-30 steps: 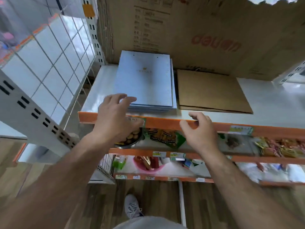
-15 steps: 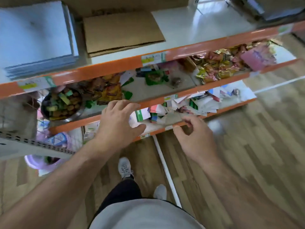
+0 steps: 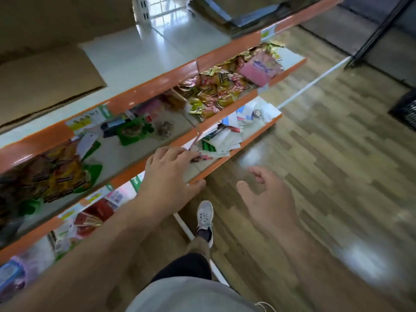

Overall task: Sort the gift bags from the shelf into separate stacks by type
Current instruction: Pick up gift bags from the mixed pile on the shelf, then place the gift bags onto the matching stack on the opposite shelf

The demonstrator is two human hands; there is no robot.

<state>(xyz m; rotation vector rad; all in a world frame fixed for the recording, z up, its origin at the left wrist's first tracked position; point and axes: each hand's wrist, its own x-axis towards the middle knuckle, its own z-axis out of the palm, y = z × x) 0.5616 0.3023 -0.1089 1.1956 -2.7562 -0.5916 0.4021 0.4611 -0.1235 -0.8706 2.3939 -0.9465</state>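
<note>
Both hands have come down from the orange lip of the top shelf [image 3: 139, 55], and the blue stack that lay there a second ago is out of sight. The right hand [image 3: 267, 199], which half a second ago hovered at the lower shelf's edge, now hangs clear of it over the wooden floor [image 3: 337, 154].

The left hand [image 3: 171, 176] spreads palm down over the front of the lower shelf [image 3: 225, 161]. Its fingers [image 3: 180, 154] are fairly wide and hold nothing, and the thumb lies across the orange edge. The fingertips reach the near end of a loose paper pile [image 3: 220, 140] of white, green and red pieces. Blur hides whether they touch it.

The right hand's fingers [image 3: 258, 172] are loosely curled and apart from the thumb, gripping nothing.

A price tag [image 3: 87, 119] on the top shelf's lip shows yellow and green, but its print is too smeared to read. A pink packet [image 3: 258, 68] on the middle shelf carries blue lettering I cannot make out. Beside it lie yellow and red snack packets [image 3: 216, 91].

The brown gift bags [image 3: 45, 86] lie flat on the top shelf at the far left, well apart from both hands and two levels above the left fingers. A dark flat stack [image 3: 225, 16] sits at the far end of that shelf.
</note>
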